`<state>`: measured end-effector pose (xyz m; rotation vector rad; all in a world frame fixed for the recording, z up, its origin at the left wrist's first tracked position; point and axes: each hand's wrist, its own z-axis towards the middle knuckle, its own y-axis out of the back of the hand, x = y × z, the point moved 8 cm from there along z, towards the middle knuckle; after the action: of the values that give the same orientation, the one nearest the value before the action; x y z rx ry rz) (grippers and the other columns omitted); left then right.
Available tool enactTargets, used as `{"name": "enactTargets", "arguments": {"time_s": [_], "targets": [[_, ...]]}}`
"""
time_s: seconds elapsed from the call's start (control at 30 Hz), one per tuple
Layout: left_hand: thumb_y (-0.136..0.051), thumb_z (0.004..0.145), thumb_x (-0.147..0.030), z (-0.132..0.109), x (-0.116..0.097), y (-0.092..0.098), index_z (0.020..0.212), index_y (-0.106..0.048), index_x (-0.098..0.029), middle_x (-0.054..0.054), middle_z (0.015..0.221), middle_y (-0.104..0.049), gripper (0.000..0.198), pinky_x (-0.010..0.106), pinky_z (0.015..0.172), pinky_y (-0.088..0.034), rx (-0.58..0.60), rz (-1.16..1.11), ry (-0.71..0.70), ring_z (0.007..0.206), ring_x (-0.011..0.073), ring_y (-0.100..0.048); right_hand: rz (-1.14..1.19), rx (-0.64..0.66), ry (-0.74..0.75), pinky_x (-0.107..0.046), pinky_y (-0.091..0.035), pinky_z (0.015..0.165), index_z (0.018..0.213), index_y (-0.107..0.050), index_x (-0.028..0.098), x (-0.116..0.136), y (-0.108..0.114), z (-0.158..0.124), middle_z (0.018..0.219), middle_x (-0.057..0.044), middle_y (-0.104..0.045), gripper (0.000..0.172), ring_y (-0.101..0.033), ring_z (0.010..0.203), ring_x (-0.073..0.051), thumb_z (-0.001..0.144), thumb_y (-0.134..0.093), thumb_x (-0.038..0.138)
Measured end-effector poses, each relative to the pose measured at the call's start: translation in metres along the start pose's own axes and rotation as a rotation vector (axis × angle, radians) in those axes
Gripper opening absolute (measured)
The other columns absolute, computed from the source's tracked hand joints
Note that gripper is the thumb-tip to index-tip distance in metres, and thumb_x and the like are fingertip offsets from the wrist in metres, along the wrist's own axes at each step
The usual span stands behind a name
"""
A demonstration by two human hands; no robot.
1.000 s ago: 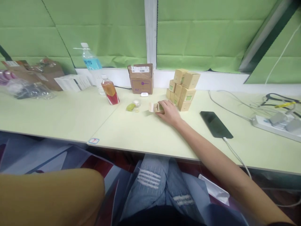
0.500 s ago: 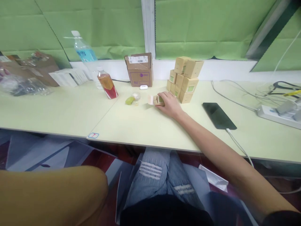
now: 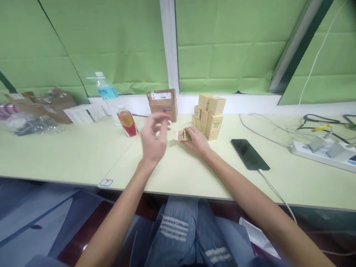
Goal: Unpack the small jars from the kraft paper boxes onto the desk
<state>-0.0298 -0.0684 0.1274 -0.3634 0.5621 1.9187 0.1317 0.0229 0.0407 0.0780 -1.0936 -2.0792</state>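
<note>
My right hand point(image 3: 196, 140) rests on the table, its fingers wrapped round a small tan box point(image 3: 183, 135) that lies on its side with its flap open to the left. My left hand point(image 3: 152, 139) hovers above the table just left of that box, fingers loosely curled and apart, holding nothing. It hides the small green and clear items seen earlier. Right behind the right hand stands a stack of tan boxes with green labels point(image 3: 209, 115).
A brown carton point(image 3: 162, 103) stands by the window sill with a white earbud case in front. A small red-labelled bottle point(image 3: 127, 121) and a water bottle point(image 3: 106, 92) stand left. A black phone point(image 3: 249, 153) on a cable lies right, near a power strip point(image 3: 319, 151).
My left arm has come up from below into view and reached over the table beside the box. The right hand has stayed on the small box. The camera has tilted.
</note>
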Motion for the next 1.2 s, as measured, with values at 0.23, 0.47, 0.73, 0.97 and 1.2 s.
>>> {"name": "enactTargets", "arguments": {"time_s": [0.23, 0.47, 0.73, 0.97, 1.2], "targets": [[-0.045, 0.093, -0.011, -0.026, 0.052, -0.075, 0.118, -0.064, -0.02, 0.01, 0.119, -0.07, 0.033, 0.044, 0.1, -0.045, 0.368, 0.341, 0.005, 0.114, 0.0264, -0.062, 0.071, -0.006, 0.002, -0.04, -0.047, 0.097, 0.126, -0.054, 0.018, -0.008, -0.005, -0.002, 0.122, -0.013, -0.065, 0.038, -0.059, 0.113, -0.028, 0.091, -0.067, 0.026], [-0.049, 0.097, -0.021, -0.024, 0.059, -0.081, 0.096, -0.061, -0.02, 0.007, 0.096, -0.068, 0.013, 0.039, 0.083, -0.041, 0.41, 0.449, -0.055, 0.095, 0.0243, -0.061, 0.104, -0.024, -0.018, -0.042, -0.047, 0.097, 0.121, -0.056, 0.019, -0.014, -0.006, -0.003, 0.12, -0.013, -0.065, 0.037, -0.059, 0.113, -0.029, 0.086, -0.066, 0.017], [-0.05, 0.101, -0.03, -0.037, 0.077, -0.077, 0.096, -0.071, -0.022, 0.007, 0.092, -0.071, 0.023, 0.038, 0.084, -0.042, 0.418, 0.364, -0.045, 0.091, 0.0233, -0.062, 0.136, -0.038, 0.0, -0.044, -0.047, 0.098, 0.122, -0.057, 0.018, -0.019, -0.009, -0.003, 0.121, -0.013, -0.066, 0.039, -0.06, 0.114, -0.03, 0.087, -0.073, 0.025], [-0.053, 0.098, -0.03, -0.041, 0.079, -0.076, 0.125, -0.069, -0.023, 0.008, 0.092, -0.071, 0.031, 0.04, 0.086, -0.045, 0.402, 0.435, 0.0, 0.094, 0.0261, -0.06, 0.093, -0.018, 0.03, -0.046, -0.047, 0.102, 0.126, -0.058, 0.018, -0.02, -0.011, -0.005, 0.125, -0.014, -0.068, 0.042, -0.061, 0.118, -0.031, 0.087, -0.072, 0.019], [-0.061, 0.095, -0.039, -0.035, 0.089, -0.053, 0.139, -0.055, -0.023, 0.01, 0.115, -0.065, 0.047, 0.043, 0.098, -0.046, 0.161, 0.29, 0.17, 0.109, 0.027, -0.057, 0.068, 0.042, 0.085, -0.05, -0.045, 0.109, 0.134, -0.058, 0.019, -0.006, -0.008, -0.005, 0.133, -0.016, -0.066, 0.042, -0.061, 0.124, -0.03, 0.093, -0.063, 0.02]]}}
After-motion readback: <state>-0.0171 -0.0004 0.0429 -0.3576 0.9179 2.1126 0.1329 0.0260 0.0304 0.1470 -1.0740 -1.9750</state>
